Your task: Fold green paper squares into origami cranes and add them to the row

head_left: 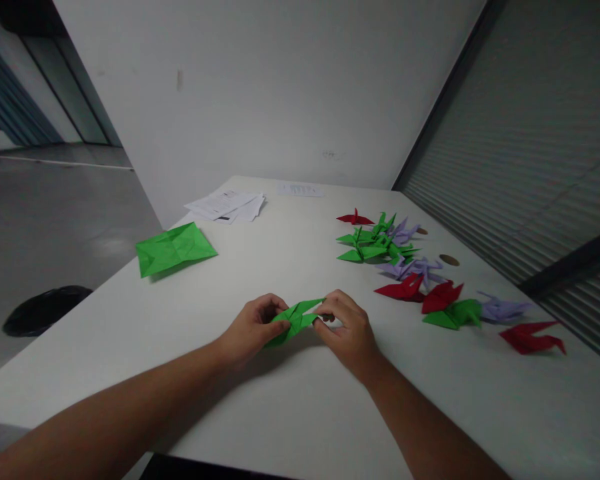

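Between my two hands, just above the white table point(260, 427), is a green folded paper point(298, 319) with narrow points at its right end. My left hand point(254, 327) is closed on its left part, thumb on top and fingers behind. At the right end, my right hand point(349, 330) pinches the narrow points between thumb and fingers. The exact contact of the right fingertips is partly hidden. A creased green paper sheet point(175, 250) lies at the left edge of the table.
Several folded paper cranes in green point(365, 250), red point(403, 289) and lilac point(503, 308) spread along the right side. Printed sheets point(225, 204) lie at the back left, another paper point(300, 190) by the wall. A black bin bag point(45, 310) stands on the floor.
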Tool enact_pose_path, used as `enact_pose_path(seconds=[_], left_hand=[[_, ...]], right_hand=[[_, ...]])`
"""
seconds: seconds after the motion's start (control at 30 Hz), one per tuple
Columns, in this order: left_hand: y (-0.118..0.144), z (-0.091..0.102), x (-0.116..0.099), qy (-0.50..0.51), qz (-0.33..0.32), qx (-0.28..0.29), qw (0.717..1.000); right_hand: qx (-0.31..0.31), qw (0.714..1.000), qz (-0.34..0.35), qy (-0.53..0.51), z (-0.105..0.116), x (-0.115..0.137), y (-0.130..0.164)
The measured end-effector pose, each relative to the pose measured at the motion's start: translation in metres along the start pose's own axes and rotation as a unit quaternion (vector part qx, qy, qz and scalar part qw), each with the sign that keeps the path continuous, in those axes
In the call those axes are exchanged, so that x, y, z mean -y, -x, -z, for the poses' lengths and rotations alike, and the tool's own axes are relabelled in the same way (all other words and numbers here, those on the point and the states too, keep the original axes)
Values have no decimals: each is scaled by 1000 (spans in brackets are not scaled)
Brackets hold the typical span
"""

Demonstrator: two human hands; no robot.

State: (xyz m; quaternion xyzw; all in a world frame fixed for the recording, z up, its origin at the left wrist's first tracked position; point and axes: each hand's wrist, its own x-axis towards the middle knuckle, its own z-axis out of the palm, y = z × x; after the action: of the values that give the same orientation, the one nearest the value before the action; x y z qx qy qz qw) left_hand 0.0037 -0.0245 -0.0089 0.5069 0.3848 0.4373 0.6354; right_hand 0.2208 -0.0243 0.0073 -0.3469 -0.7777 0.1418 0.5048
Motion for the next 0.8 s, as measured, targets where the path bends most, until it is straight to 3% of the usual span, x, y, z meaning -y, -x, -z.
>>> enact_pose_path(seconds=[0.23, 0.53, 0.8], left_hand=[[1, -2, 2, 9, 9, 41, 999], [0, -3, 2, -11, -6, 8, 1000], [-1, -4, 6, -25, 0, 18, 1000]], right_hand=[[-26, 1000, -9, -6, -7, 1, 3], [0, 995, -58, -76, -13, 0, 8], [-35, 977, -168, -131, -24, 5, 8]])
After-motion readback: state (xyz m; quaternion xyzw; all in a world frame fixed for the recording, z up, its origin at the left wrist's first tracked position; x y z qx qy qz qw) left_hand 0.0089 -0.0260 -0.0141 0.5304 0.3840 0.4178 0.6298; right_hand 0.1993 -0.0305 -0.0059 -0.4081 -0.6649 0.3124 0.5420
